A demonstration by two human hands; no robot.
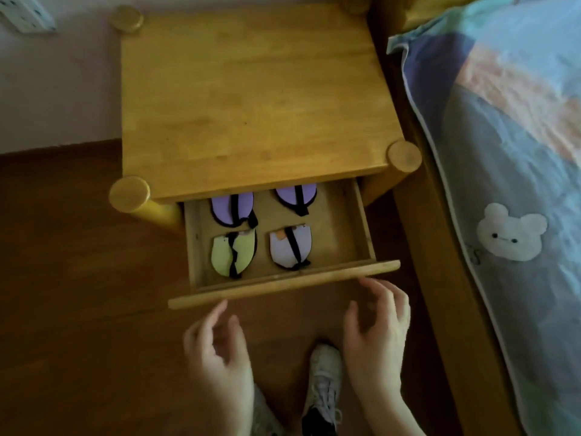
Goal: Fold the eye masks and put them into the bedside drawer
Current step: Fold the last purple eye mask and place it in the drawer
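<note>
A head-worn camera looks down at a honey-coloured wooden bedside cabinet with round corner posts (251,99), filling the upper middle of the frame, its flat top surface bare. At the upper left edge a white wall socket plate (26,14) sits on a pale wall, above a dark brown wooden floor (78,262). Below the cabinet top, the shallow wooden bedside drawer (283,280) stands pulled out toward the viewer, and four folded eye masks lie inside it in two rows, each crossed by a black strap. From the left: a folded purple eye mask with black trim (228,207) in the back row, partly under the cabinet top, and just in front of it a folded pale green eye mask (231,254). To their right, apart from them, a second folded purple eye mask (295,196) lies at the back and a folded pale lilac eye mask with a small orange patch (290,248) at the front. In the lower middle, the left hand (217,347) hangs just short of the drawer front, fingers loosely spread and holding nothing. Between the hands, a white laced sneaker (323,385) rests on the floor. The right hand (377,328) is likewise relaxed and empty, fingertips near the drawer front. Along the right edge lies a bed with a blue quilt bearing a white bear patch (511,232).
</note>
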